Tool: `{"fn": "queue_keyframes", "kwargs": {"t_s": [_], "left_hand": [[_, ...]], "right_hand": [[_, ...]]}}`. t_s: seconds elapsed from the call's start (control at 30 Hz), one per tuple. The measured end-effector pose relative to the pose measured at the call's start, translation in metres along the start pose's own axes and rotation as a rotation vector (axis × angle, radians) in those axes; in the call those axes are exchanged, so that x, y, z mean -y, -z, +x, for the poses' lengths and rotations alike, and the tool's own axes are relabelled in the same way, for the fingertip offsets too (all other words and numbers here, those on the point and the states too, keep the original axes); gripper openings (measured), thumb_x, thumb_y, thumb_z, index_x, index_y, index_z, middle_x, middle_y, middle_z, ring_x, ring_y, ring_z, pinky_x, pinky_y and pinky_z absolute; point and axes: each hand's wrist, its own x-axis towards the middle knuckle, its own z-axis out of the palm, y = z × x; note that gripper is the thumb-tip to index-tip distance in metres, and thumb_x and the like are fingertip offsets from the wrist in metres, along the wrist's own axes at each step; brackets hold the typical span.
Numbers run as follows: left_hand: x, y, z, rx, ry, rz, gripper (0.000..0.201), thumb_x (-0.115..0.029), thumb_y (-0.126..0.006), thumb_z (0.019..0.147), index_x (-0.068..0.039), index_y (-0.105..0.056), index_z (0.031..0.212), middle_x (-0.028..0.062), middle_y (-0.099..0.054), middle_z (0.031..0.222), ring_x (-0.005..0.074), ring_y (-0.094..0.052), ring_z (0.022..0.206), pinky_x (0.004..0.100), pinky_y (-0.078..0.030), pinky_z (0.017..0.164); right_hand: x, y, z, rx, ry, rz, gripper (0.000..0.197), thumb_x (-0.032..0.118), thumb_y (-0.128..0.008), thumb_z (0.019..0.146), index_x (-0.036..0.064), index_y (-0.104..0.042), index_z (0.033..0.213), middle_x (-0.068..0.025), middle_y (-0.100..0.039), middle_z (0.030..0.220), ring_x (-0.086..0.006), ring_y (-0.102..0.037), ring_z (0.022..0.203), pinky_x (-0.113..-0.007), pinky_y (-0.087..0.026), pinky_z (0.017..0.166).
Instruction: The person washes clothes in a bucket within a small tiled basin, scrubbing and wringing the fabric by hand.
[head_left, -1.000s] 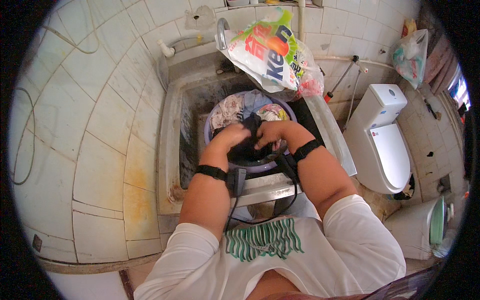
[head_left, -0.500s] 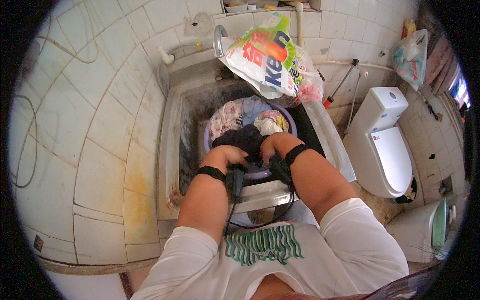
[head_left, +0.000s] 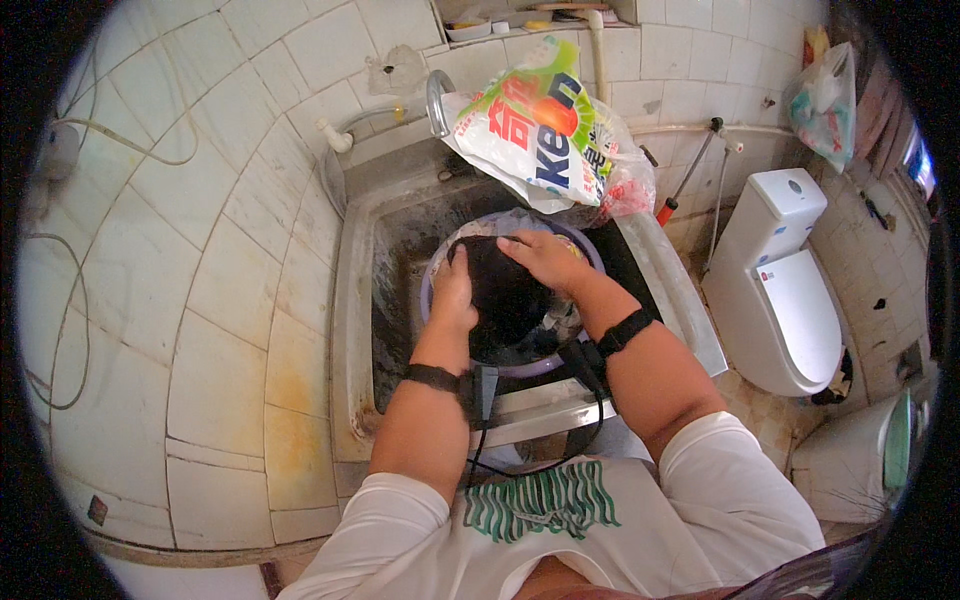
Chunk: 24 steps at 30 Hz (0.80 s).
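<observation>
Both my hands hold a black cloth garment spread over a purple basin. My left hand grips its left edge, thumb on top. At the upper right edge, my right hand pinches the fabric with its fingers bent over it. The garment hides most of the other laundry in the basin; only bits of pale and grey cloth show around it. The basin stands inside a worn stone sink. Black straps with small dark devices and a cable are on both my forearms.
A large printed detergent bag and a clear plastic bag lie on the sink's back right rim, beside a curved metal tap. Right of the sink stands a white toilet. A pale bin with a green edge is nearer. Tiled wall rises at left.
My hands have risen and moved away from me, from low in the basin to its upper part. The black garment, bunched before, is now spread out between them and covers the other laundry.
</observation>
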Motion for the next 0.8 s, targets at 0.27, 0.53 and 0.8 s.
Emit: {"fn": "queue_keyframes", "kwargs": {"t_s": [0.27,0.53,0.8], "left_hand": [[0.041,0.011,0.04,0.216,0.075,-0.44,0.032,-0.036,-0.04,0.093,-0.009,-0.051,0.109,0.0068,-0.057,0.1,0.0242,-0.057,0.09,0.04,-0.049,0.077],[0.032,-0.02,0.0,0.15,0.048,-0.043,0.059,-0.048,-0.045,0.089,-0.011,-0.036,0.135,0.0124,-0.041,0.135,0.0304,-0.041,0.12,0.0542,-0.029,0.098],[0.024,-0.016,-0.004,0.127,0.05,-0.208,0.06,-0.048,-0.046,0.088,-0.008,-0.039,0.133,0.0122,-0.045,0.131,0.0284,-0.044,0.117,0.0465,-0.032,0.099]], "right_hand": [[0.011,-0.041,-0.005,0.043,0.365,0.067,0.039,0.034,-0.059,0.084,0.0,-0.052,0.101,-0.0232,-0.06,0.094,-0.0383,-0.058,0.09,-0.039,-0.046,0.078],[-0.041,-0.031,0.024,-0.241,-0.037,-0.244,0.045,0.042,-0.049,0.088,-0.0012,-0.056,0.097,-0.0293,-0.06,0.09,-0.0444,-0.057,0.089,-0.048,-0.044,0.079],[-0.02,-0.038,0.016,-0.253,0.197,-0.219,0.041,0.038,-0.052,0.087,0.0,-0.058,0.1,-0.0259,-0.061,0.095,-0.0421,-0.058,0.091,-0.043,-0.046,0.08]]}}
